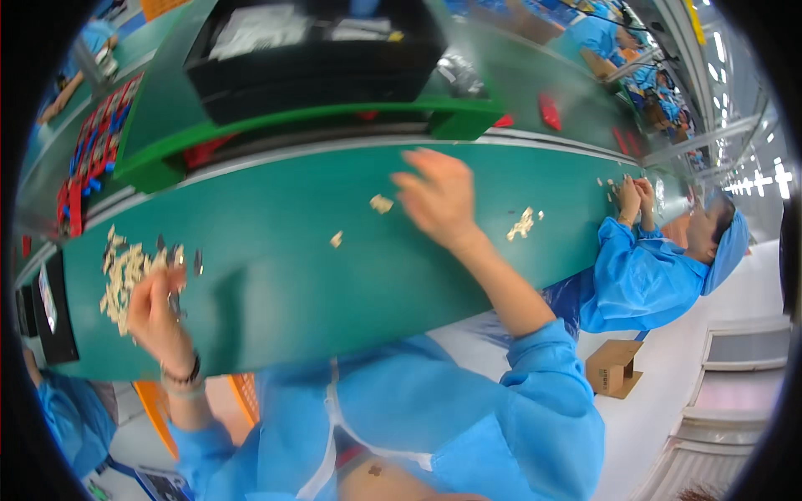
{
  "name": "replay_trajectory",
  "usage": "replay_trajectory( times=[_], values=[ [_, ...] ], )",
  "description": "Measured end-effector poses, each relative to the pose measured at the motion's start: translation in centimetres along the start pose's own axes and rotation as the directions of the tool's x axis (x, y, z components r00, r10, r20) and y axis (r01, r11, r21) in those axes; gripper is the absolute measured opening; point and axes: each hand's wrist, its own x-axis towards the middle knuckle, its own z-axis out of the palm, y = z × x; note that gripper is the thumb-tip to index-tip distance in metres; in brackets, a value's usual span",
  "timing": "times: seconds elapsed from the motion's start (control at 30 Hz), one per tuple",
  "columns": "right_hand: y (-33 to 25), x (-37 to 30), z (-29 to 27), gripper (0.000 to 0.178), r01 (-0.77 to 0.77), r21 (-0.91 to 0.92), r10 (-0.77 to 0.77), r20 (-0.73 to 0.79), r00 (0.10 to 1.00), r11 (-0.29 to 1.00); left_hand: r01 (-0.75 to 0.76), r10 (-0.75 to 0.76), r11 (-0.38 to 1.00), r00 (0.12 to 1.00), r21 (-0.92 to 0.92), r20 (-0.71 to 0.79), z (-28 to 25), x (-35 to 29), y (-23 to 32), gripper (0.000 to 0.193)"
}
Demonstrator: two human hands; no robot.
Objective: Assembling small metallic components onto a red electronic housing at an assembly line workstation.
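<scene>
At the left end of the green tabletop (276,250) lies a loose pile of small cream-coloured parts (125,280). My left hand (157,321) is at the pile's near right edge, its fingertips pinched together; what they hold, if anything, is too small to name. Several dark slim pieces (199,262) lie beside that pile. My right hand (439,196) hangs over the middle of the table, slightly blurred, fingers apart and nothing visible in them. Just left of it is a little cluster of cream parts (381,204). A smaller group (336,240) lies nearer to me.
Another cream cluster (522,224) lies to the right. Across the far edge, a green shelf (292,125) carries a black bin (317,83) with bags. Red and blue racks (96,154) stand far left. At right, a blue-clad co-worker (652,275) handles small parts. A cardboard box (614,367) sits below.
</scene>
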Motion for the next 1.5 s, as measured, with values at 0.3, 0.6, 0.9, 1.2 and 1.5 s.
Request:
replay_trajectory(
  times=[0.3,0.6,0.9,1.2,1.5],
  values=[
    [21.0,-8.9,-0.5,0.032,-0.427,-0.292,0.446,0.000,0.895,0.856,-0.258,0.185,0.574,0.965,0.777,0.184,-2.6,-1.9,-8.1,0.044],
    [18.2,-8.4,-3.3,0.020,-0.525,-0.222,0.541,0.014,0.841,0.822,-0.271,0.237,0.529,0.957,0.804,0.167,-4.1,0.4,-6.3,0.013],
    [32.4,-10.1,-2.7,0.068,-0.549,-0.159,0.568,0.130,0.812,0.821,-0.277,0.305,0.549,0.945,0.788,0.120,-3.7,1.7,-5.1,0.027],
    [28.1,-12.0,-5.4,0.018,-0.606,-0.592,0.779,0.060,0.624,0.531,0.063,0.075,0.717,0.983,0.694,-0.167,-4.2,1.0,-2.0,0.017],
    [-2.8,-7.2,-6.8,0.026,-0.205,0.015,0.204,0.050,0.978,0.979,0.274,-0.266,0.946,0.962,-0.176,0.068,-2.8,3.3,-1.3,0.020]
  ],
)
